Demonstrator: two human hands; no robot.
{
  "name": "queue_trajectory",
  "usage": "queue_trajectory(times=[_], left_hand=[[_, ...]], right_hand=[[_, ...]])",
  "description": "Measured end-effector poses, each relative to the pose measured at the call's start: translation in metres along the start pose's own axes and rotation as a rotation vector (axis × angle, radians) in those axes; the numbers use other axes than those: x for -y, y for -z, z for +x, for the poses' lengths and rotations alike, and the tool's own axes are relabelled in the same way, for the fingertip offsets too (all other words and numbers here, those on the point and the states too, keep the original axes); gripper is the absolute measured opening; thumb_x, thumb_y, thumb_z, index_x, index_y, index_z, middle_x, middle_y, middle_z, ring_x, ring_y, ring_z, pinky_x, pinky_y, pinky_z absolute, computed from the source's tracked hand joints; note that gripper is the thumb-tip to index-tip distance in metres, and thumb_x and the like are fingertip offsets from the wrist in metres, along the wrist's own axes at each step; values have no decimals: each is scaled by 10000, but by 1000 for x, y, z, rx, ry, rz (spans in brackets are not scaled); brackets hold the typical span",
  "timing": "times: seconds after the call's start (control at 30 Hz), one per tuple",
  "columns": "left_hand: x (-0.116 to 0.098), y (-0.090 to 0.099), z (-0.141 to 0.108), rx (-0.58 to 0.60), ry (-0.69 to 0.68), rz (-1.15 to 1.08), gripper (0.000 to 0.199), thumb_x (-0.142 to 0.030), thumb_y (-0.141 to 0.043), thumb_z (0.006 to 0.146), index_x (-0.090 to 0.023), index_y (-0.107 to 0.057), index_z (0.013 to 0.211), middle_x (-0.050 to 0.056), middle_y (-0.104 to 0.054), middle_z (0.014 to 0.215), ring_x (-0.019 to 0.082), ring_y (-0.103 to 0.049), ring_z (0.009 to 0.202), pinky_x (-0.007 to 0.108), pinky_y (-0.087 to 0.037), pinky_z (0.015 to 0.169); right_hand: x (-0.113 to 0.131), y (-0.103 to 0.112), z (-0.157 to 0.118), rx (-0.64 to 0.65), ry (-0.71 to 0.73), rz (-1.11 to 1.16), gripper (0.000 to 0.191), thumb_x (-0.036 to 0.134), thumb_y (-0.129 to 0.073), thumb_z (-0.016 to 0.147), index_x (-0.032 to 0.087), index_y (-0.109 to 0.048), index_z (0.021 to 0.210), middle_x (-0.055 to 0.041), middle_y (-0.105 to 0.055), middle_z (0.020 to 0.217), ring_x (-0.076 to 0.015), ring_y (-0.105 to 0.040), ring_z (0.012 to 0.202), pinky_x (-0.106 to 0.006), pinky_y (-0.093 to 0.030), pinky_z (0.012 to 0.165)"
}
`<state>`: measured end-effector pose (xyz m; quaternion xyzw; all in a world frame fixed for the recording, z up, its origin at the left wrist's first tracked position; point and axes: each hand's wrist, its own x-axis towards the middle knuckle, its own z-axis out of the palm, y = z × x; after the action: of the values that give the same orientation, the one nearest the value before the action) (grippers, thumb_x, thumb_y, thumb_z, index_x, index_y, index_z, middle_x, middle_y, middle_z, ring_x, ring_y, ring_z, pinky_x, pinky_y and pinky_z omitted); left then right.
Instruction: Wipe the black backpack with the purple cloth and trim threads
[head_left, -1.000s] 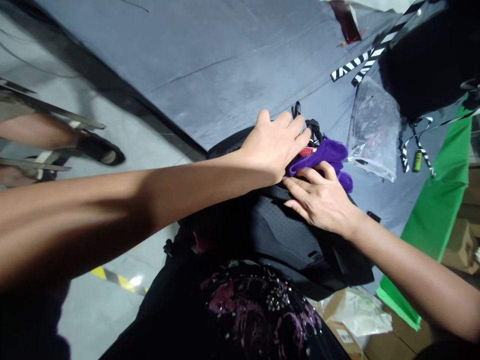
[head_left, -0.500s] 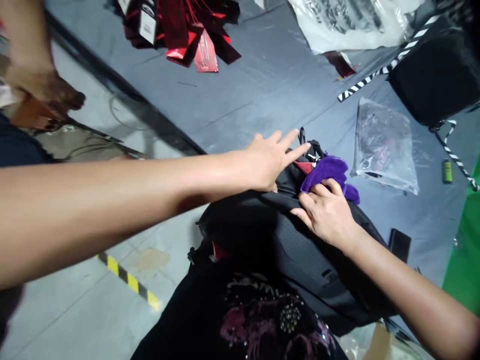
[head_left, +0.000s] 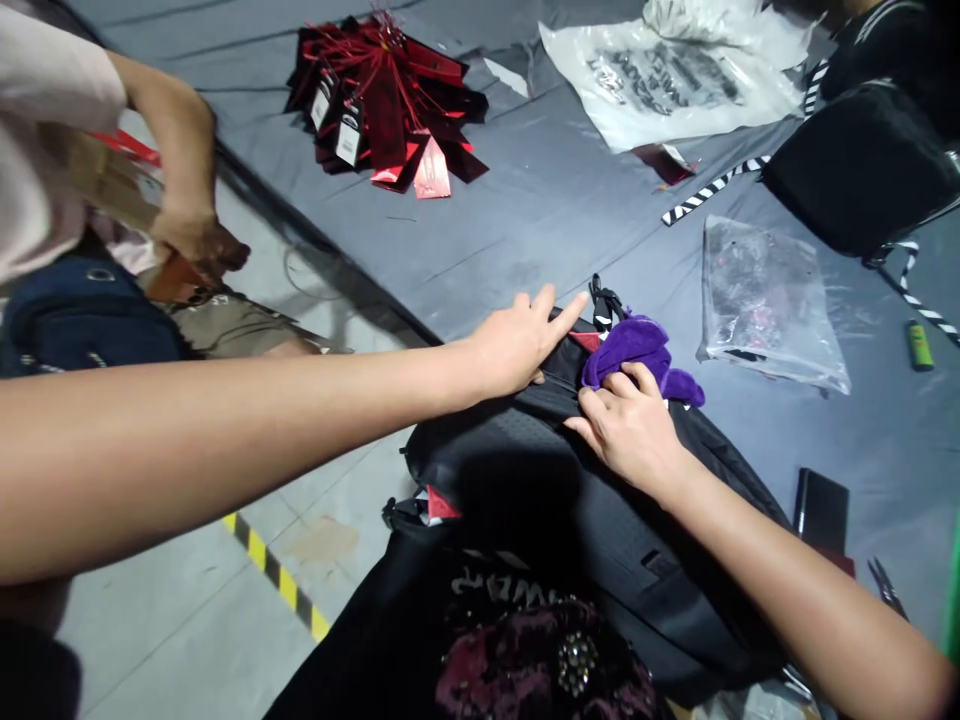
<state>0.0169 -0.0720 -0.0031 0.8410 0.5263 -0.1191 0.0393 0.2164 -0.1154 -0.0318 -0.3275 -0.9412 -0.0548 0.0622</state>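
Note:
A black backpack (head_left: pixel 517 450) leans against my body at the edge of the grey-covered table. My left hand (head_left: pixel 517 340) rests at its upper edge, fingers stretched and spread, with the thumb partly hidden against the fabric. Close by on the right, my right hand (head_left: pixel 630 425) has its fingers curled into a purple cloth (head_left: pixel 637 340) bunched on the top of the backpack. Its thumb lies along the black fabric; the fingertips are partly hidden. Black straps (head_left: pixel 602 300) and a bit of red material show just beyond the cloth.
Red tags (head_left: pixel 390 100) lie heaped at the back. A white plastic bag (head_left: pixel 675 70), a clear plastic pouch (head_left: pixel 772 300), a black bag (head_left: pixel 862 170), a lighter (head_left: pixel 919 345) and a black box (head_left: pixel 821 508) lie on the table. A co-worker's hand (head_left: pixel 195 240) is at left.
The view has shifted left, bringing more of the co-worker into sight. Both of my hands keep nearly the same places on the backpack and the purple cloth.

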Motion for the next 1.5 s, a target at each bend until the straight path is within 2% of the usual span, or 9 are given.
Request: queue_trajectory(times=[0.17,0.37,0.63,0.8,0.97,1.1,1.23,1.4,1.5], left_hand=[[2,2,-1,38,-20,-3,984,-309,-656,838,-211,7,1558,217,-155,1582,355,-452,1242,377,-518,885],[-1,6,2,101,47,-26,1224,-378,-797,713,-297,100,1541,197,34,1622,411,-399,1290,440,-509,919],[-5,6,-14,42,167,-79,999,-290,-645,851,-273,71,1548,239,-75,1607,317,-561,1161,349,-525,815],[3,17,-11,198,242,-192,932,-365,-617,863,-212,-4,1548,195,-595,1234,294,-651,1019,340,-505,801],[14,18,-2,250,128,-237,967,-331,-630,843,-185,22,1542,194,-585,1227,259,-650,990,306,-493,795],[14,19,-1,285,142,-207,975,-314,-604,851,-189,75,1540,212,-553,1266,266,-651,1005,312,-497,790],[16,21,0,313,137,-182,967,-311,-592,850,-166,70,1539,221,-555,1249,277,-652,1010,319,-501,791],[23,17,0,264,59,-219,921,-263,-571,861,-141,45,1535,217,-575,1202,270,-649,969,328,-502,778],[26,14,-2,252,56,-251,898,-242,-566,858,-155,23,1531,201,-580,1197,254,-645,947,322,-500,782]], right_hand=[[1,-2,1,3,-4,8,293,400,-502,960,165,-613,824,-67,-666,712,-234,-492,833,-411,-269,979],[2,0,2,18,-2,28,321,439,-488,965,164,-619,866,-57,-681,754,-231,-500,855,-410,-255,1003],[-1,2,0,-8,-3,36,263,383,-538,949,162,-622,833,-50,-671,725,-227,-517,832,-402,-274,980],[-2,5,-4,-4,3,52,263,371,-524,956,151,-638,868,-55,-682,738,-233,-534,859,-418,-263,1018],[2,9,0,12,-18,139,244,314,-490,972,132,-653,995,-65,-719,831,-241,-544,930,-437,-269,1008],[13,10,29,70,44,241,348,386,-473,978,129,-612,1168,-100,-716,1049,-262,-541,1002,-426,-329,890],[8,5,49,150,137,271,431,449,-474,967,101,-607,1183,-146,-699,1027,-273,-561,1007,-390,-388,819],[-6,14,26,74,140,365,404,344,-437,993,93,-511,1301,-161,-601,1307,-235,-542,1194,-367,-420,963],[-1,28,15,40,-13,254,333,300,-442,989,96,-558,1225,-152,-660,1185,-240,-588,1080,-368,-429,888]])
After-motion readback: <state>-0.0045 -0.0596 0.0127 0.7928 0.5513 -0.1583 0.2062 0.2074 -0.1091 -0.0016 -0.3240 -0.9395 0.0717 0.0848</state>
